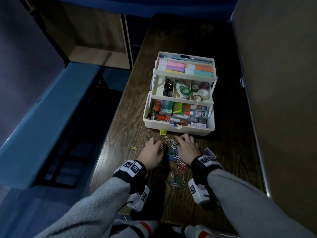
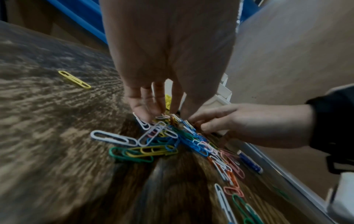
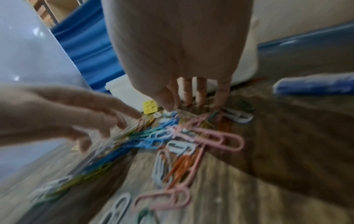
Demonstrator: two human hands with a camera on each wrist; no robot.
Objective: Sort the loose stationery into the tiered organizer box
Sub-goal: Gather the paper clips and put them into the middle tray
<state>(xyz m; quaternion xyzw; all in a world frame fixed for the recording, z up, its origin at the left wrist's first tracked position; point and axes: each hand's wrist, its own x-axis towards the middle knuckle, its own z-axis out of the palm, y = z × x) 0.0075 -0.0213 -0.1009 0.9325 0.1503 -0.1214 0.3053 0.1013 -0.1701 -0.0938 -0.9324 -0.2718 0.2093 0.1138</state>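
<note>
A pile of coloured paper clips [image 1: 173, 152] [image 2: 172, 139] [image 3: 172, 133] lies on the dark wooden table, just in front of the white tiered organizer box [image 1: 178, 129]. The box stands open, its tiers stepped back. My left hand [image 1: 160, 146] [image 2: 164, 113] has its fingertips down on the pile's left side, fingers spread. On the pile's right side my right hand [image 1: 180, 139] [image 3: 191, 104] touches the table with straight fingers. Neither hand clearly holds a clip. More clips trail toward me [image 1: 178, 177].
One yellow clip [image 1: 133, 148] [image 2: 74, 79] lies apart at the left. A small yellow piece [image 1: 163, 131] sits against the box front. A blue packet [image 1: 210, 152] [image 3: 314, 84] lies right of my right hand. A wall runs along the table's right edge, and a blue bench stands left.
</note>
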